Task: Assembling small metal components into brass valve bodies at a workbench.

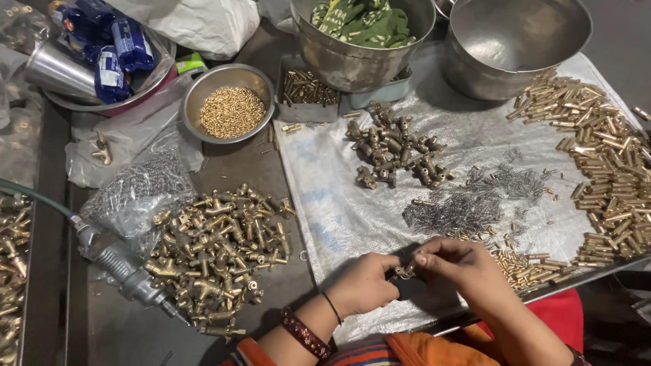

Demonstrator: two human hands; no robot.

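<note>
Both hands meet low over the white plastic sheet [352,203] on the worktop. The left hand [363,285] and right hand [458,268] pinch a small brass fitting [405,271] between closed fingers, with a heap of springs [454,210] just beyond.

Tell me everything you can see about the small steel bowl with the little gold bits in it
The small steel bowl is round and shallow, of dull silvery metal with a rolled rim. It stands upright on the dark worktop at the upper left, its near edge on crumpled clear plastic sheet. It is about half filled with a mound of tiny brass pieces, too small to tell their shape. A small tray of brass pins sits close on its right. Neither hand is near it.
</note>
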